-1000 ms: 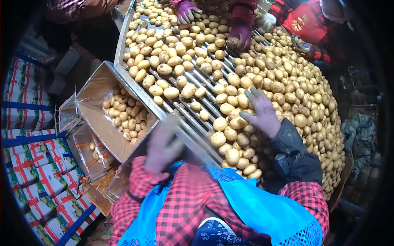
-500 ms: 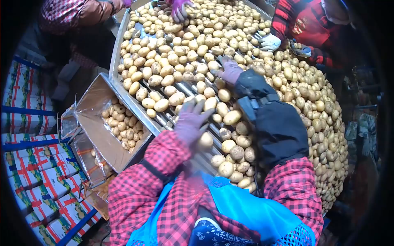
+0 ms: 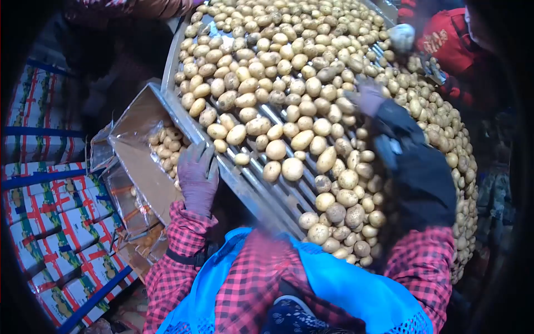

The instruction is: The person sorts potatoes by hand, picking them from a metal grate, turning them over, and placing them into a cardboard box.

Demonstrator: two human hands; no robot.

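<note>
My left hand (image 3: 198, 177), in a dusty purple glove, is at the metal edge of the sorting table (image 3: 245, 192), beside the open carton (image 3: 142, 150). Its fingers are spread and hold nothing visible. My right hand (image 3: 368, 97), gloved too and slightly blurred, reaches over the pile of potatoes (image 3: 272, 55) on the right side, its fingers apart on or just above them. Between my hands, loose potatoes (image 3: 292, 168) lie on the metal rollers (image 3: 272, 189). More potatoes (image 3: 167, 146) lie inside the carton.
Stacked printed boxes (image 3: 72, 228) with blue straps stand at the left. A co-worker in red (image 3: 448, 42) at the upper right has a pale-gloved hand (image 3: 401, 38) by the pile. Another person's sleeve (image 3: 133, 6) shows at the upper left.
My left hand has moved left from the rollers to the table's edge near the carton. My right hand has shifted right over the pile. The view has shifted, and more bare rollers show between my hands.
</note>
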